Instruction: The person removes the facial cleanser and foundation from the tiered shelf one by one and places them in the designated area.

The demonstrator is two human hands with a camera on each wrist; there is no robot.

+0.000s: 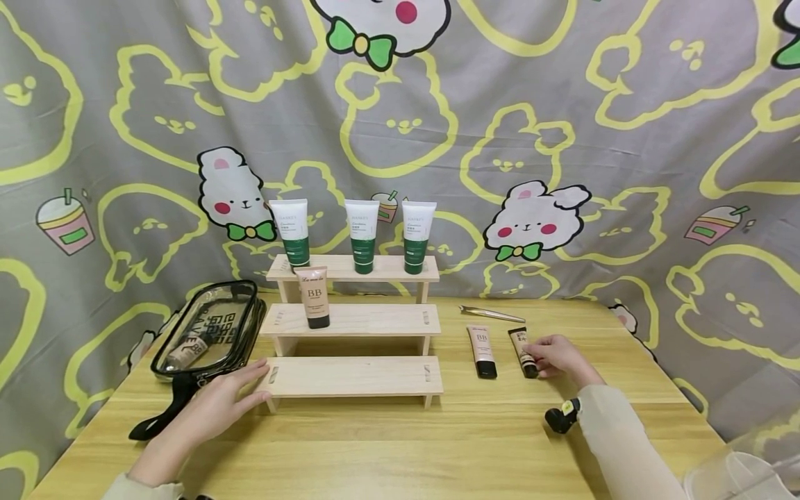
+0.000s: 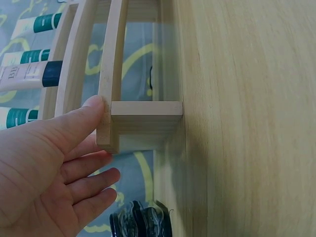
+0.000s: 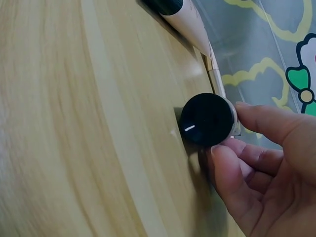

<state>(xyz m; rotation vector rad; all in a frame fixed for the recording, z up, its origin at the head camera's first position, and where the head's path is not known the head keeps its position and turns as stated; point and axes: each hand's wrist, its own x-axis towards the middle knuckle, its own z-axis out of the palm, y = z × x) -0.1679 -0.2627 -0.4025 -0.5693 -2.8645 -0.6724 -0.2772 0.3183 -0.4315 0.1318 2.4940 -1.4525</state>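
My right hand pinches a small black-and-cream cosmetic tube between thumb and fingers at the table's right side; its round black cap faces the right wrist camera. To its left lies a pink BB cream tube. With relaxed fingers, my left hand touches the left end of the lowest step of a wooden three-tier stand; the thumb is right at the board's corner. Another BB cream tube stands on the middle step. Three white-and-green tubes stand along the top step.
A clear pouch with black trim lies left of the stand, a tube inside it and its black strap toward the front. Behind the pink tube lies a slim silvery tool. A patterned curtain hangs at the back.
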